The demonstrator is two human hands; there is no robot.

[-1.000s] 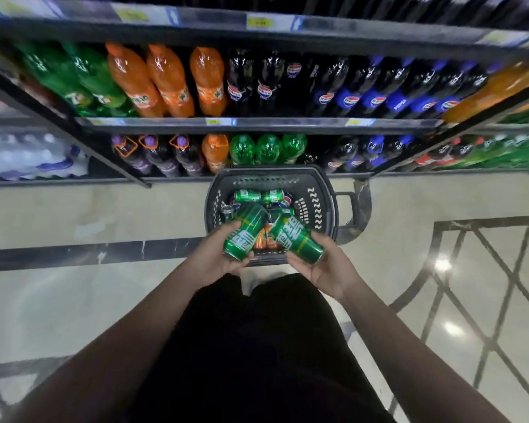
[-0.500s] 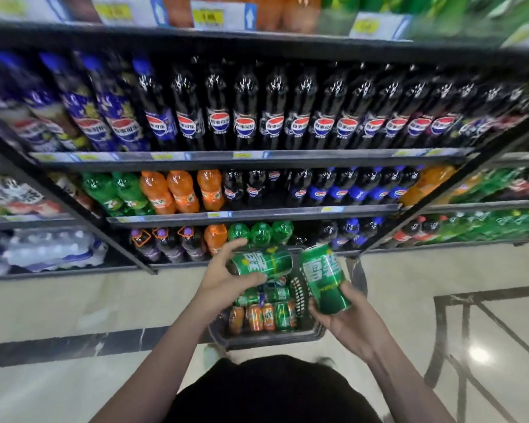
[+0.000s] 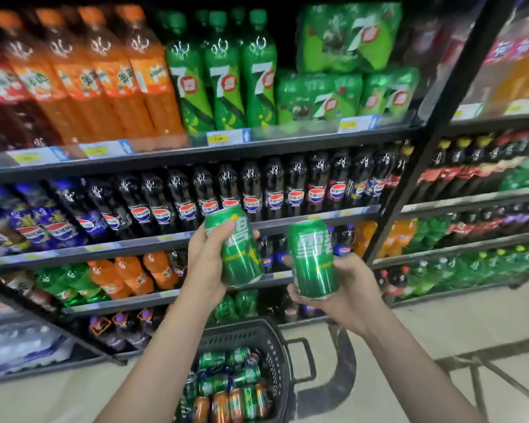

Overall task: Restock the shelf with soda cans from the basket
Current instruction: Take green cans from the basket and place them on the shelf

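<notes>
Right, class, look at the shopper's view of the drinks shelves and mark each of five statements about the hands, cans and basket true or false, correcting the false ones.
1. Each hand holds a green can. True: the left hand grips one green can, the right hand another green can.
2. The basket is empty. False: the basket holds green and orange cans.
3. The basket sits on the floor below the hands. True.
4. The top shelf carries only dark cola bottles. False: it carries orange bottles and green bottles.
5. Both held cans lie flat on a shelf. False: they are held in the air.
</notes>
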